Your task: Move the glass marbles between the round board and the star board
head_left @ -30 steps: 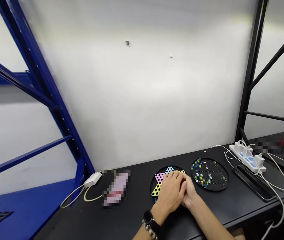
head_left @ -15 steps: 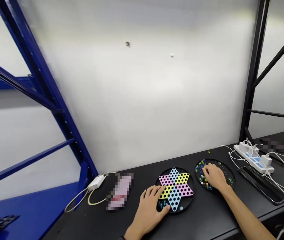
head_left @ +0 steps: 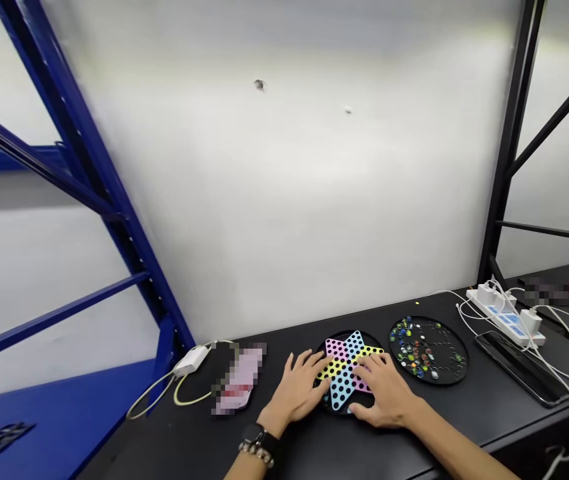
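Note:
A round black Chinese checkers board with a pink, yellow and blue star lies on the black table near its front edge. My left hand rests on the board's left rim, fingers spread and flat. My right hand lies over the board's right lower part, fingers stretched out toward the star. I see nothing held in either hand. To the right sits a round black tray with several coloured marbles, apart from both hands.
A white power strip with plugs and cables and a dark phone lie at the right. A white charger with its cable and a blurred pink object lie left. Blue shelving stands at the left.
My right hand left the marble tray and came back onto the star board. The left hand shifted slightly up along the board's left rim.

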`<control>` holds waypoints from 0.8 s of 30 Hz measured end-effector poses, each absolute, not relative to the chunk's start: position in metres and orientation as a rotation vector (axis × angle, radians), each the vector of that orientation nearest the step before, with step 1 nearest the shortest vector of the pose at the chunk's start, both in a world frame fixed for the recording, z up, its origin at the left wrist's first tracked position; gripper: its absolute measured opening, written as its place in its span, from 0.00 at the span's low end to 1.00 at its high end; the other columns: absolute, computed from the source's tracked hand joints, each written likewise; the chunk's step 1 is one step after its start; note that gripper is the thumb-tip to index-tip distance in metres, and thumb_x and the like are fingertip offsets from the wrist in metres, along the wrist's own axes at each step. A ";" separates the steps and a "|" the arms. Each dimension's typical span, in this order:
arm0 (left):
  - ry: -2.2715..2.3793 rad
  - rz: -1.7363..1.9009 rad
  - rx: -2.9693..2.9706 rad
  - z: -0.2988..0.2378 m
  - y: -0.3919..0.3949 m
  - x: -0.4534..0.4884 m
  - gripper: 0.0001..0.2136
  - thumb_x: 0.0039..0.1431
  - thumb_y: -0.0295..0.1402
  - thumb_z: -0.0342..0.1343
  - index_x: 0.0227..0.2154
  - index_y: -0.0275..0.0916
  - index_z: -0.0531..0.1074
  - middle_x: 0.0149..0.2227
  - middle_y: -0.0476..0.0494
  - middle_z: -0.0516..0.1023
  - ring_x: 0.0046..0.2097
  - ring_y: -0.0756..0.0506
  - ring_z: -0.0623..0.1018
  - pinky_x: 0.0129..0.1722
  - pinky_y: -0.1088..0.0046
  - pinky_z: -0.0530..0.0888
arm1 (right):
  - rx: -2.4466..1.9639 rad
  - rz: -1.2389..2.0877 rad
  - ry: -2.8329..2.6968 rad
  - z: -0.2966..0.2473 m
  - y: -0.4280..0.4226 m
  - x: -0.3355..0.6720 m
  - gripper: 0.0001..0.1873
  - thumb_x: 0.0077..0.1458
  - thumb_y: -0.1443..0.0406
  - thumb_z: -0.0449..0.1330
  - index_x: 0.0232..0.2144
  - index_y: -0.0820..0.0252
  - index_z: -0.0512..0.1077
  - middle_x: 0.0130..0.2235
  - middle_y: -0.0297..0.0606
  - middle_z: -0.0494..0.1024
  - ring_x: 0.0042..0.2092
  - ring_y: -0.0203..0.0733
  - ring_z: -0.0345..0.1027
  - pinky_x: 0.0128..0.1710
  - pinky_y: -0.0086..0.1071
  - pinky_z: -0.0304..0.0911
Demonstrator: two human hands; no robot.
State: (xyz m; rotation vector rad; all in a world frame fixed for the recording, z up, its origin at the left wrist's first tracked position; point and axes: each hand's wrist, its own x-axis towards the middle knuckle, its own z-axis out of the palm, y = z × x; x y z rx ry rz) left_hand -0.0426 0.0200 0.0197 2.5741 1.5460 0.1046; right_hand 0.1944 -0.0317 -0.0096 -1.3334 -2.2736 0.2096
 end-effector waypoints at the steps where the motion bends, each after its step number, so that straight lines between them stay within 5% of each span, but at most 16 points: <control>1: 1.560 0.104 2.582 0.020 0.021 -0.040 0.22 0.66 0.42 0.45 0.63 0.56 0.61 0.65 0.49 0.65 0.67 0.37 0.59 0.66 0.43 0.48 | -1.330 0.206 -2.282 -0.009 -0.032 0.195 0.31 0.46 0.46 0.64 0.49 0.55 0.72 0.53 0.44 0.72 0.54 0.52 0.61 0.58 0.47 0.48; 6: 1.592 0.177 2.577 0.020 0.022 -0.034 0.22 0.66 0.34 0.42 0.60 0.55 0.64 0.64 0.48 0.66 0.65 0.40 0.62 0.64 0.52 0.55 | -1.352 0.159 -2.301 -0.007 -0.033 0.194 0.32 0.39 0.44 0.67 0.44 0.54 0.73 0.47 0.42 0.72 0.50 0.52 0.62 0.54 0.46 0.51; 11: 1.863 0.391 2.452 0.014 0.020 -0.035 0.15 0.65 0.32 0.42 0.48 0.43 0.70 0.50 0.43 0.73 0.50 0.44 0.74 0.46 0.68 0.69 | -1.471 0.097 -2.249 -0.012 -0.030 0.175 0.32 0.39 0.40 0.66 0.38 0.56 0.73 0.45 0.43 0.72 0.48 0.53 0.62 0.51 0.47 0.53; 24: 2.137 0.143 2.497 0.005 0.013 -0.007 0.17 0.68 0.36 0.39 0.45 0.33 0.70 0.42 0.35 0.74 0.39 0.39 0.80 0.34 0.67 0.72 | -1.515 -0.016 -2.233 -0.013 -0.032 0.162 0.30 0.42 0.40 0.64 0.38 0.56 0.71 0.45 0.45 0.72 0.47 0.55 0.62 0.50 0.49 0.56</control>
